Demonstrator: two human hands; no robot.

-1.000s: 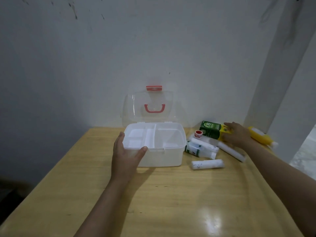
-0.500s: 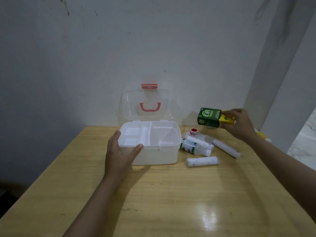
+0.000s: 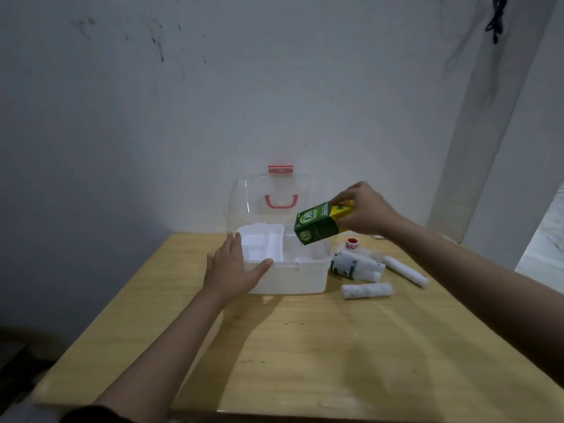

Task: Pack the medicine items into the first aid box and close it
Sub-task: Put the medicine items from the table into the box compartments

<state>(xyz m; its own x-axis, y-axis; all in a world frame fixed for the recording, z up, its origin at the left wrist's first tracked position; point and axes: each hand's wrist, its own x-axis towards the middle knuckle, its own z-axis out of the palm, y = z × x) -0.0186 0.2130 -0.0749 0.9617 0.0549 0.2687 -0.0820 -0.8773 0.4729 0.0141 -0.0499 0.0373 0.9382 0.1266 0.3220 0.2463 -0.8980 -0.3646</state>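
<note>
right hand (image 3: 364,210) holds green carton (image 3: 317,223) over box (image 3: 293,274).

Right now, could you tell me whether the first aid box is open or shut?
Open. The clear lid stands upright behind the first aid box, and the white divided tray inside is exposed.

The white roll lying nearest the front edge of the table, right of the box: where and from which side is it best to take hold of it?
Grip the white roll around its middle, coming from above with fingers on its two long sides. It lies flat with its length running left to right, apart from the other items, so the top and both long sides look free, while the ends are small and probably harder to pinch.
</note>
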